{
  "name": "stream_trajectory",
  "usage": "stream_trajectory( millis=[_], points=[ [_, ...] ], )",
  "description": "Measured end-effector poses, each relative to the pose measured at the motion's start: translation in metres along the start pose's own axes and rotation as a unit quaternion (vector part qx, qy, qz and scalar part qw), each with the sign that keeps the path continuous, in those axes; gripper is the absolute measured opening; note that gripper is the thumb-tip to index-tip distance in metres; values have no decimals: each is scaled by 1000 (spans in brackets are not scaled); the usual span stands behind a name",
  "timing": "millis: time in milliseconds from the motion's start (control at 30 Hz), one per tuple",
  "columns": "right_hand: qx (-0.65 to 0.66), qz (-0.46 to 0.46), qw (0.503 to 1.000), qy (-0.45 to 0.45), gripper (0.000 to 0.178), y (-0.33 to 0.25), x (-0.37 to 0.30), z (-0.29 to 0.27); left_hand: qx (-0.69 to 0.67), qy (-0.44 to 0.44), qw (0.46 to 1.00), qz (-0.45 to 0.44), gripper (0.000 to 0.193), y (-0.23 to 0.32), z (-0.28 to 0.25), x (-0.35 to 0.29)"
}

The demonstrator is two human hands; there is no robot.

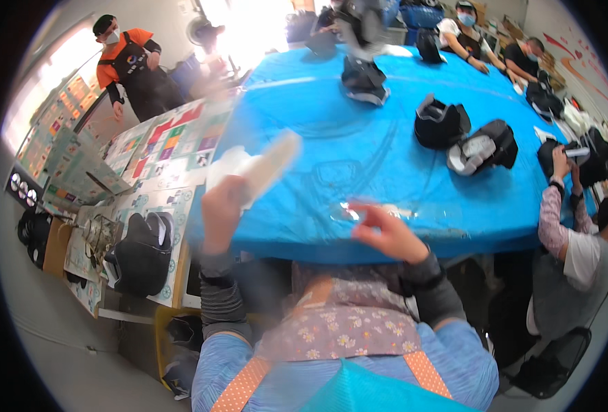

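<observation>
My left hand (223, 206), smeared by motion, is raised over the near left edge of the blue-covered table (304, 185). Its fingers are closed on a long, flat, pale piece (274, 163) that points up and to the right. White material (230, 165) shows beside that hand; whether it is held too, I cannot tell. To the right, my right hand (388, 232) hovers over the table's near edge with its fingers apart and nothing in it. Beyond it lie two black cap-like pieces, one upright (441, 123) and one tipped to show a grey-white lining (481, 147).
Another black piece (364, 79) lies farther back, with a blurred dark one above it. A side table (163, 168) at left bears a black bag-like item (143, 254). One person (139, 75) stands far left; others work along the right side. A yellow bin (163, 343) stands below left.
</observation>
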State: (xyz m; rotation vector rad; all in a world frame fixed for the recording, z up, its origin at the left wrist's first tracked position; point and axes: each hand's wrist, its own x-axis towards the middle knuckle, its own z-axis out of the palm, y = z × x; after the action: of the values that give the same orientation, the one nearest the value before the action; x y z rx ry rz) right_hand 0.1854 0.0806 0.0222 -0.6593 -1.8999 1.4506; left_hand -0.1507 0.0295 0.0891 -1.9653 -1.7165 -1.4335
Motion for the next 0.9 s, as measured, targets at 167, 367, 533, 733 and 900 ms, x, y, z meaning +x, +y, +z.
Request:
stream_trajectory(
  millis=[167, 367, 533, 733, 900],
  points=[
    [-70, -91, 993, 36, 30, -29, 36, 11, -18, -220, 972, 83, 21, 46, 8, -16],
    [97, 33, 992, 72, 21, -8, 28, 14, -348, -154, 910, -165, 28, 14, 17, -41],
    [177, -58, 980, 66, 19, -4, 28, 10, -467, -129, 868, -106, 55, 37, 60, -45],
    [98, 49, 994, -26, 23, -4, 22, 8, -446, -104, 868, -191, 53, 54, 85, -43],
    [199, 34, 977, 74, 35, 12, 25, 13, -321, -82, 939, -90, 40, 72, 105, -44]
  ],
)
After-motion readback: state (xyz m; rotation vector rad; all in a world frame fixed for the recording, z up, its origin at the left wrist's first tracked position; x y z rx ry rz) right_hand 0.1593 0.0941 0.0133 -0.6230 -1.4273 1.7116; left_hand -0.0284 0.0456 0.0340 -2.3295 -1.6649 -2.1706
